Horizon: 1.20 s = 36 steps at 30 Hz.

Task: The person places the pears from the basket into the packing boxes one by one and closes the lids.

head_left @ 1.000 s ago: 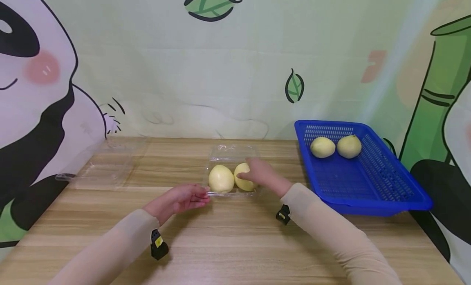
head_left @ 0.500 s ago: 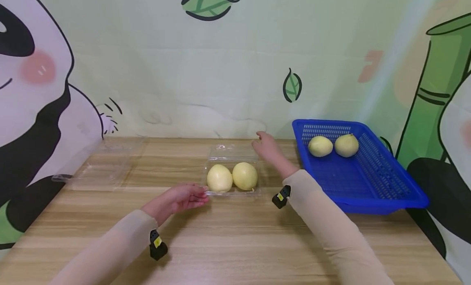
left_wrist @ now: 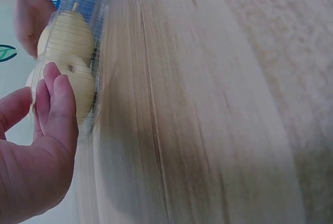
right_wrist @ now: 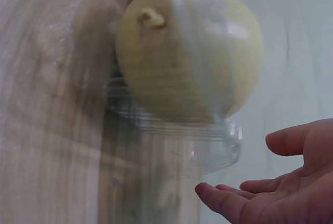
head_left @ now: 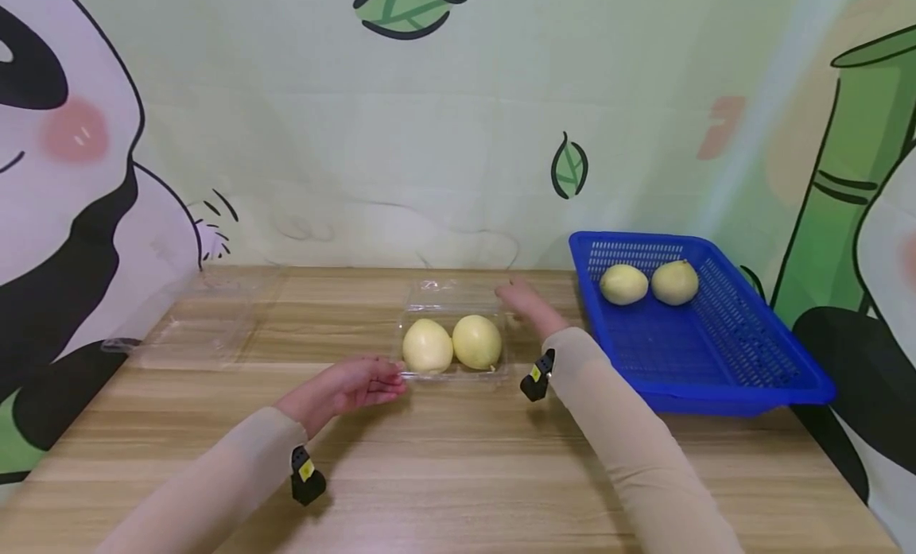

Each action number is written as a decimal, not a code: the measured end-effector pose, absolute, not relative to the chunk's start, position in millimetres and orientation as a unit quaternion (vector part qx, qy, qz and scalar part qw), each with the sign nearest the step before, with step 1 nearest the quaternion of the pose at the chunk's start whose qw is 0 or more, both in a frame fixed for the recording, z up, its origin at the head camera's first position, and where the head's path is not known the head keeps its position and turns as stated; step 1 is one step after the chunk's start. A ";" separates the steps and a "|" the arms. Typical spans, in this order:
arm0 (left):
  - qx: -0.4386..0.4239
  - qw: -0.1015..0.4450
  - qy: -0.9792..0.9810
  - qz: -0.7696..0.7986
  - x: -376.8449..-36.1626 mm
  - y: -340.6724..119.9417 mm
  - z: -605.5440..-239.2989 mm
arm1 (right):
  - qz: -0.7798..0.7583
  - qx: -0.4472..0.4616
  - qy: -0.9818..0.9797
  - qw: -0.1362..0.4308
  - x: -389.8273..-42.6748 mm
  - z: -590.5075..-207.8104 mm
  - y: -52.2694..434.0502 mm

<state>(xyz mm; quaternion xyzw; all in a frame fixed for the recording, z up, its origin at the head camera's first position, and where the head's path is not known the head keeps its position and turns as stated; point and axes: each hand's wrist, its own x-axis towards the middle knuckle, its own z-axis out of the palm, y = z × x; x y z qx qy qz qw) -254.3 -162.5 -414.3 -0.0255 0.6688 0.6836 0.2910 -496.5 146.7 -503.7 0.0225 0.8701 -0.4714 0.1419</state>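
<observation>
Nearest us, our left hand (head_left: pixel 351 385) lies on the wooden table (head_left: pixel 444 459) with its fingers relaxed and nearly straight, the fingertips (left_wrist: pixel 54 86) touching the near left corner of the clear plastic container (head_left: pixel 452 331); it grips nothing. The container sits at the middle of the table, towards the far edge, and holds two yellow pears side by side: the left pear (head_left: pixel 427 346) and the right pear (head_left: pixel 476 342). Our right hand (head_left: pixel 528 306) is just beside the container's right side, fingers loosely extended and holding nothing; we cannot tell whether it touches the plastic. Further right, the blue basket (head_left: pixel 716 355) stands at the table's right edge, with two more pears (head_left: pixel 649 284) resting against its far wall. Another clear plastic tray (head_left: pixel 193 319) lies near the far left corner.
</observation>
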 end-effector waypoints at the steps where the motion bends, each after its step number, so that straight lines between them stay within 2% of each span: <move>1: -0.026 0.292 0.668 0.684 -254.4 -162.2 -414.6 | -0.477 0.030 0.866 0.145 -494.1 -503.6 146.8; 5: -0.026 0.292 0.668 0.684 -254.9 -161.4 -415.4 | -0.526 0.049 0.836 0.146 -485.3 -505.1 145.8; 7: -0.028 0.291 0.667 0.685 -254.8 -161.9 -415.6 | -0.548 0.044 0.821 0.154 -496.9 -520.2 148.8; 15: -0.032 0.293 0.663 0.688 -254.2 -162.2 -418.4 | -0.623 0.068 0.757 0.185 -607.3 -641.3 170.3; 20: -0.035 0.292 0.660 0.691 -254.9 -162.2 -417.2 | -0.628 0.067 0.753 0.182 -662.3 -690.9 177.1; 23: -0.034 0.293 0.661 0.690 -255.6 -162.5 -416.3 | -0.617 0.055 0.765 0.179 -627.8 -652.1 168.5; 27: -0.035 0.293 0.662 0.689 -255.7 -162.8 -416.6 | -0.603 0.022 0.782 0.155 -524.9 -548.8 148.1; 29: -0.034 0.294 0.662 0.689 -255.4 -162.9 -416.5 | -0.608 0.012 0.783 0.130 -502.0 -526.3 142.3; 32: -0.033 0.295 0.663 0.687 -255.2 -162.2 -416.3 | -0.611 0.018 0.786 0.089 -490.7 -513.0 137.1; 36: -0.032 0.295 0.665 0.685 -254.8 -161.9 -414.9 | -0.624 0.006 0.778 0.070 -494.2 -510.6 138.6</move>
